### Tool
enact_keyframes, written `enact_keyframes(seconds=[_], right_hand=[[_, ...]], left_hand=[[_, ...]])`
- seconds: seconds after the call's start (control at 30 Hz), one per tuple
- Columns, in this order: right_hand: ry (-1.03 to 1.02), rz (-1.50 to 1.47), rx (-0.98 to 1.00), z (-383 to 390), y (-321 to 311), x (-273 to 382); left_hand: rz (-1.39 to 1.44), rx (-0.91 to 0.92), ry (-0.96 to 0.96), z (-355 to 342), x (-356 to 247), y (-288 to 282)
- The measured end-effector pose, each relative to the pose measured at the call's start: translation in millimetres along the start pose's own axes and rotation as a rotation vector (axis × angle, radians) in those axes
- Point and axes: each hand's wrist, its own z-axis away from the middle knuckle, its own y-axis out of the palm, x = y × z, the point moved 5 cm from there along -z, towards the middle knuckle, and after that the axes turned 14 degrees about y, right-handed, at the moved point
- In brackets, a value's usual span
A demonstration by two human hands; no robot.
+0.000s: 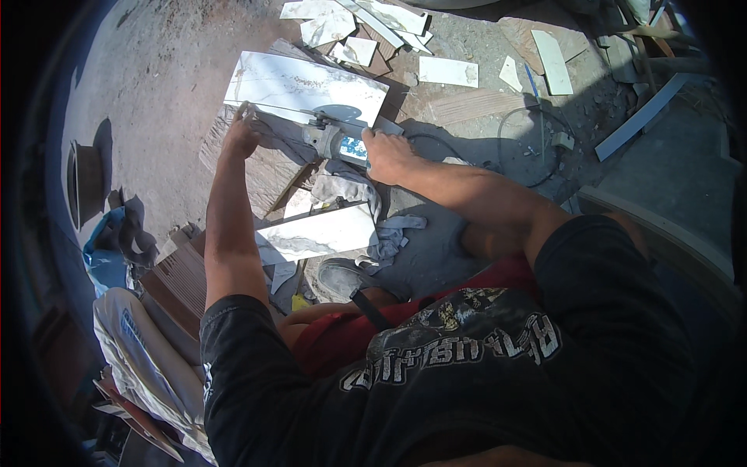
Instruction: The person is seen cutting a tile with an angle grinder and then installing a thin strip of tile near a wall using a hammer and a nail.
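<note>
A white marble-patterned tile lies on rough boards at the top centre. My left hand grips near its lower-left corner, fingers bent at the edge. My right hand is closed round the body of an angle grinder, whose disc end sits at the tile's lower edge, partly hidden. Below the grinder are a crumpled grey cloth and another long marble-patterned tile. My shod foot is just beyond that tile, toward me.
Several tile offcuts are scattered behind. A cord loops at the right, near a leaning pale strip. A round container, blue bag, stacked ridged boards and pale fabric lie at the left.
</note>
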Motion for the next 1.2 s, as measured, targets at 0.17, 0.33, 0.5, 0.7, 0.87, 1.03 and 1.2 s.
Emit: enact_keyframes(seconds=[0.17,0.33,0.5,0.7,0.87,1.03,1.2], right_hand=[[0.001,0.019,0.007,-2,1,-4],[-0.003,0.004,0.000,2,2,-7],[-0.005,0.010,-0.007,5,1,-10],[0.007,0.015,0.008,8,-1,-17],[-0.003,0.022,0.020,12,-3,-16],[0.006,0.025,0.030,15,-6,-23],[-0.003,0.026,0.030,18,-7,-25]], left_hand=[[0.033,0.038,-0.018,-1,-9,-5],[0.104,0.064,-0.048,1,-9,-5],[0.053,0.026,-0.060,-1,1,3],[0.039,-0.037,0.013,-3,-3,4],[0.034,-0.032,0.100,-2,20,13],[0.165,-0.037,0.025,-7,8,13],[0.046,-0.004,0.022,1,-1,0]])
